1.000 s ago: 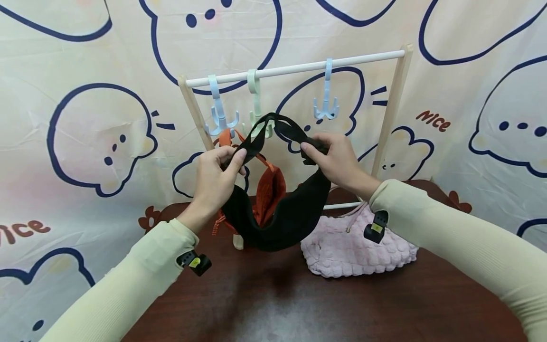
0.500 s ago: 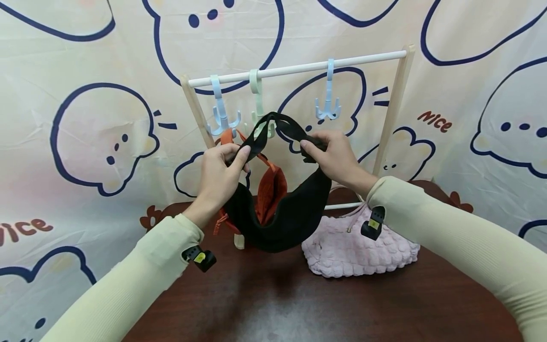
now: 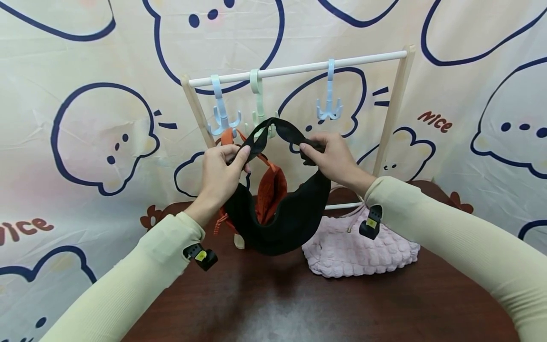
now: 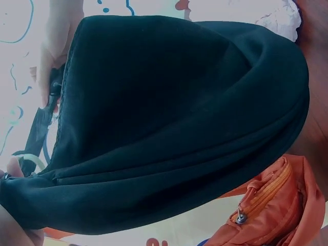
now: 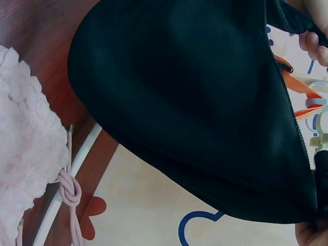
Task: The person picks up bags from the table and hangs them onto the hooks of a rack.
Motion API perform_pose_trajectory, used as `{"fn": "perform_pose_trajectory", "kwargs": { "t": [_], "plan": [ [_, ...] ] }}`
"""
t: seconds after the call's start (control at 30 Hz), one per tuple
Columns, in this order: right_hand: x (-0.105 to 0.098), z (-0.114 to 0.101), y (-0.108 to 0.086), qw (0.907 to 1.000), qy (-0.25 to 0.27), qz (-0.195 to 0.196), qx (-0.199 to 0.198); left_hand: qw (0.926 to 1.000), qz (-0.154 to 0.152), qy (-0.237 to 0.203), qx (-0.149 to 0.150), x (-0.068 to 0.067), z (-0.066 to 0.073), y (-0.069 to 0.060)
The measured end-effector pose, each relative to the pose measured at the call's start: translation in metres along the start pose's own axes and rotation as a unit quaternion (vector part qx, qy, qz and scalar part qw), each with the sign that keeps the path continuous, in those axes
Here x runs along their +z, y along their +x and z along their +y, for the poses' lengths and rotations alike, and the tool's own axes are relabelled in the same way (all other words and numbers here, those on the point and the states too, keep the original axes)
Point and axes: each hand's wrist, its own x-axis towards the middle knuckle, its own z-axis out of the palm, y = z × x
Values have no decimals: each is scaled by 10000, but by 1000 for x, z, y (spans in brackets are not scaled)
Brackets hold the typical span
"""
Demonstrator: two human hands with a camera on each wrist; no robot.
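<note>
A black fabric shoulder bag (image 3: 282,235) hangs between my two hands, its strap arched upward in the head view. My left hand (image 3: 218,178) pinches the strap's left side between thumb and fingers. On the right side, my right hand (image 3: 342,161) grips the strap near a bunched part. The arch's top lies at the prongs of a pale green hook (image 3: 256,85); whether it rests on a prong, I cannot tell. Both wrist views are mostly filled by the bag's dark body (image 4: 179,113). Behind it, an orange bag (image 3: 271,192) hangs at the left blue hook (image 3: 219,107), partly hidden.
A white rail (image 3: 295,70) on wooden posts carries the hooks, with another blue hook (image 3: 329,97) farther right. On the brown table (image 3: 342,308) lies a puffy pink bag (image 3: 363,249) with a cord. A cartoon-print cloth (image 3: 102,142) covers the wall behind.
The top of the black strap has dropped slightly at the green hook, and the bag's bottom sits a little lower. Both hands keep their hold and have barely shifted.
</note>
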Motion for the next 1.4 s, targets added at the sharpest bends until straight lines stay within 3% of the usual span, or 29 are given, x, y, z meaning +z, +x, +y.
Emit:
{"fn": "perform_pose_trajectory", "kwargs": {
  "t": [0.5, 0.97, 1.4],
  "plan": [
    [7, 3, -4, 9990, -157, -284, 320, 9996, -43, 75, -258, 3, -8, -5],
    [19, 12, -11, 9989, -41, -352, 319, 9980, -226, 337, -480, 10, -24, -16],
    [32, 20, -16, 9982, 13, -521, 309, 9973, -244, 484, -498, 14, -31, -18]
  ]
}}
